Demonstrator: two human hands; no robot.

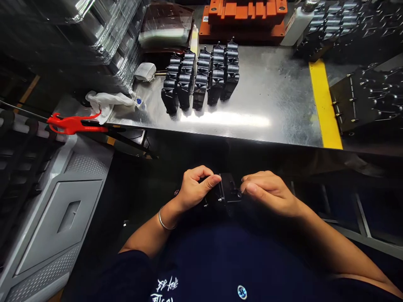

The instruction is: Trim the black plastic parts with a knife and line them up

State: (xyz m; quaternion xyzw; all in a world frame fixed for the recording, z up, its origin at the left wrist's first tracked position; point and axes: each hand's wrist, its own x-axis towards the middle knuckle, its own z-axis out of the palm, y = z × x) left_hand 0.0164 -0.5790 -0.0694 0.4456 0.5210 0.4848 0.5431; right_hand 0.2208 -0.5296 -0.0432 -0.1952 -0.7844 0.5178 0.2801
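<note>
Close to my body, below the bench edge, I hold a black moulded plastic part (229, 186) with small shiny pins. My left hand (198, 186) is closed on its left side, the thumb lying along the top edge. At the part's right side is my right hand (267, 191), its thumb and fingers pinched together; whether something small sits between them I cannot make out. Beyond my hands, several similar black parts (200, 77) stand in a row on the metal bench (264, 96).
A red air blow gun (74, 125) lies at the bench's left edge beside a crumpled white cloth (108, 100). Wrapped stacked trays (91, 37) rise behind it. An orange fixture (245, 21) stands at the back. Yellow tape (324, 105) borders more black parts (359, 100) on the right.
</note>
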